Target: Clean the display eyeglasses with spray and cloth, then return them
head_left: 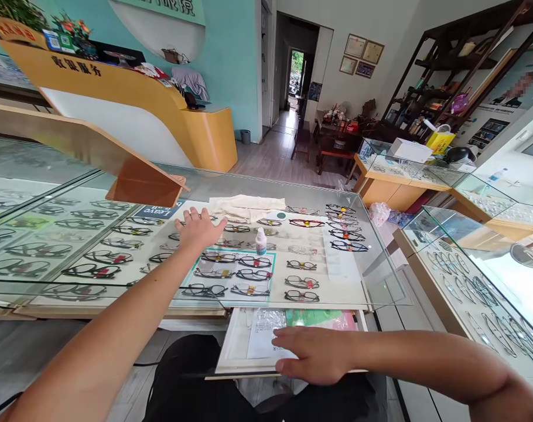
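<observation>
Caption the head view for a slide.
Left hand over a case of glasses, near a cloth and bottle; right hand over an open drawer.

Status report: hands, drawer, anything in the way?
Left hand open over glass top, empty. Right hand open over pulled-out drawer, empty. Possible obstacles near left hand: bottle, cloth.

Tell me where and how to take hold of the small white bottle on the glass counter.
Take the small white bottle by its wider lower body, probably from the near side. It stands upright and narrows toward its top, so the body should offer firmer hold; the pale cloth lies beyond it.
</observation>
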`<state>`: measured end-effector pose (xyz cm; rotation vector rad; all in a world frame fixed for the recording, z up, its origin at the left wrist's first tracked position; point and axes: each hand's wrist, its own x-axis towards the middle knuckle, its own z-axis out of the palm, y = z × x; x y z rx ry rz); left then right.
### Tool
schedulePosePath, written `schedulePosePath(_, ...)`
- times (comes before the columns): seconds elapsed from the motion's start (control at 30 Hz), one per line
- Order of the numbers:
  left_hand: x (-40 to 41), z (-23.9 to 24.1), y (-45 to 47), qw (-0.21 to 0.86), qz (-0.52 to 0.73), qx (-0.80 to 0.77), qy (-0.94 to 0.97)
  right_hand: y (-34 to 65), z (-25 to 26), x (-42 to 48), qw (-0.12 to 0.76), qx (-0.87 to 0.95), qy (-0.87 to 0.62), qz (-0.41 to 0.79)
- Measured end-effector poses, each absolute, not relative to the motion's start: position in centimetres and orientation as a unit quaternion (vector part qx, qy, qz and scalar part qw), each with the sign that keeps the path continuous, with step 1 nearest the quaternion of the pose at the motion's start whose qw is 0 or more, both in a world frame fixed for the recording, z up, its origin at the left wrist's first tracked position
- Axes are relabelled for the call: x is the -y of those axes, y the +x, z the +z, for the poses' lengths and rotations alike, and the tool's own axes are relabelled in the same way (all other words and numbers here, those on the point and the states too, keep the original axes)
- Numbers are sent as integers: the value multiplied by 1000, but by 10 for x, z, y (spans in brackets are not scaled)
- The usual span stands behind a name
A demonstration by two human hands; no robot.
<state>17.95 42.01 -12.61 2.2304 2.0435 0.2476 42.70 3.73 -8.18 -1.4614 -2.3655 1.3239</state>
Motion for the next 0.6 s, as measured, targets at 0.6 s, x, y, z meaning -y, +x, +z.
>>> schedulePosePath(0.6,-418,-121,181,50,85,-678,728,505,-290,-199,119,585,-799,70)
